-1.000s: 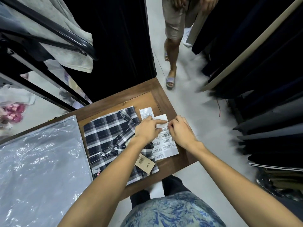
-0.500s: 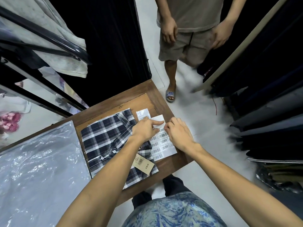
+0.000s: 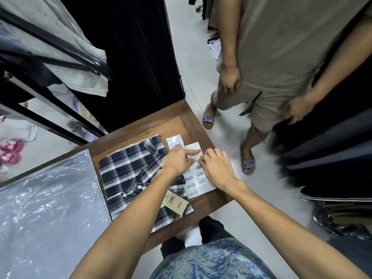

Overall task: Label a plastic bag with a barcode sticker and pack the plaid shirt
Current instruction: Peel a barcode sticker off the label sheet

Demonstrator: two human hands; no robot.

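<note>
Barcode stickers on the white sheet (image 3: 198, 179) aren't peeled yet: my left hand (image 3: 177, 161) pins it with a flat finger, my right hand (image 3: 216, 168) pinches a corner, clear plastic bag (image 3: 46, 204) and folded plaid shirt (image 3: 132, 174) waiting.

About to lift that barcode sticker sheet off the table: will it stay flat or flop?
The sticker sheet looks thin, so it will probably bend if lifted by one edge. It is likely very light and may slide on the smooth wooden table; the left hand pinning it suggests so.

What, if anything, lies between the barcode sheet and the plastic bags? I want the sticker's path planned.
The plaid shirt lies flat between the barcode sheet and the plastic bags, with the left hand and forearm over it. Nothing upright blocks a carry above the shirt.
</note>
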